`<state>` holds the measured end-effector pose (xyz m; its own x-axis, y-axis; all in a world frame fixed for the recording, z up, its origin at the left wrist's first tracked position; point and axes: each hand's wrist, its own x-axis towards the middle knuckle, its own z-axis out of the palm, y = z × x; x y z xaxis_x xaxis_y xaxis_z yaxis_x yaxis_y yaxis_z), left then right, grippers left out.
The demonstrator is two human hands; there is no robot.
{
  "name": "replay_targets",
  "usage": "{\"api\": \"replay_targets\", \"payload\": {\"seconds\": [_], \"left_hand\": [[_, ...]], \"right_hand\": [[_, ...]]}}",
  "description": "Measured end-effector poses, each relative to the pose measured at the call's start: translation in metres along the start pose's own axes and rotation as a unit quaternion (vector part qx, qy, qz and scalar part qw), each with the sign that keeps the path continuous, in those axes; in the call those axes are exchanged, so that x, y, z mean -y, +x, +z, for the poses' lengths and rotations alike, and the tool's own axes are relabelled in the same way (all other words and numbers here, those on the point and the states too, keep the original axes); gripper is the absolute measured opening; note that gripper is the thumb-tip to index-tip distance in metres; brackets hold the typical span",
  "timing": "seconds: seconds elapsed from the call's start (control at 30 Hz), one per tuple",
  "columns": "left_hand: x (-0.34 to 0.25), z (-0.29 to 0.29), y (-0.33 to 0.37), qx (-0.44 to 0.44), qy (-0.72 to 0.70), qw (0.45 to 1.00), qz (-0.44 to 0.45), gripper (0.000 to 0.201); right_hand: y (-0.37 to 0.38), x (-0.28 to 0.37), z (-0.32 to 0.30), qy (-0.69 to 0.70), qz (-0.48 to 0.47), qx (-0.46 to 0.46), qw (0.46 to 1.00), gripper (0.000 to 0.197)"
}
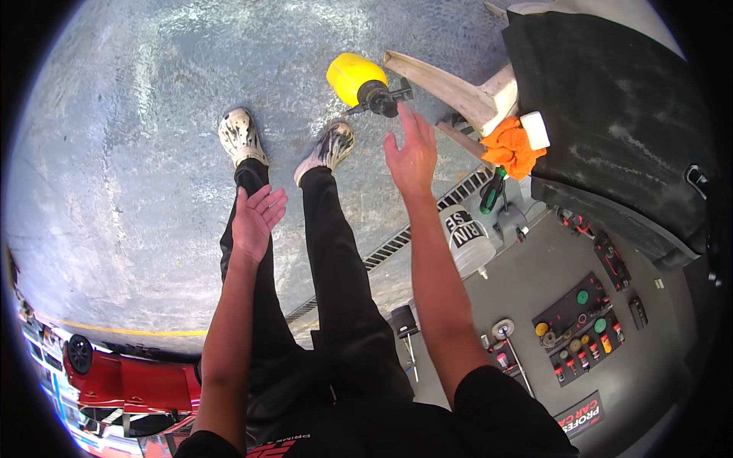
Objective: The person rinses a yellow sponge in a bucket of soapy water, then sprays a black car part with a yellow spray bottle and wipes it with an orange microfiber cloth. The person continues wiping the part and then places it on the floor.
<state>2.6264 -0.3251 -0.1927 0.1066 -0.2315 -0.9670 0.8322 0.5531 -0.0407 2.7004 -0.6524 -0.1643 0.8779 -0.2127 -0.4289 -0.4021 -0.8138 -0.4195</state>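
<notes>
Head view: hands [258,219] released, yellow sprayer [354,77] beyond the right one [416,155], orange cloth [513,151] and bucket [475,256] rightward

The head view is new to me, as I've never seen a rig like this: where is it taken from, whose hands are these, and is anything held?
There is no machine here, just a person's two bare hands. The only picture comes from a wide fisheye camera worn on their head and looking down, so straight edges bend near the rim.

The left hand is open and empty. The right hand is also open, its fingers reaching toward a yellow rounded spray bottle with a black head; whether they touch it, I can't tell.

Below is the grey-blue floor, with the wearer's white clogs with black markings on it. Toward the right are a bunched orange cloth and a large black sheet-like piece.
</notes>
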Motion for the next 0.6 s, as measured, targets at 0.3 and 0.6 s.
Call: {"api": "replay_targets", "payload": {"seconds": [0.3,0.6], "left_hand": [[0.007,-0.009,0.007,-0.014,0.085,0.996,-0.011,0.070],[0.011,-0.008,0.008,-0.012,0.074,0.997,-0.020,0.063]], "right_hand": [[0.073,0.008,0.022,0.266,0.381,-0.001,0.886,0.061],[0.025,-0.030,0.015,-0.042,0.124,-0.081,0.988,0.070]]}}
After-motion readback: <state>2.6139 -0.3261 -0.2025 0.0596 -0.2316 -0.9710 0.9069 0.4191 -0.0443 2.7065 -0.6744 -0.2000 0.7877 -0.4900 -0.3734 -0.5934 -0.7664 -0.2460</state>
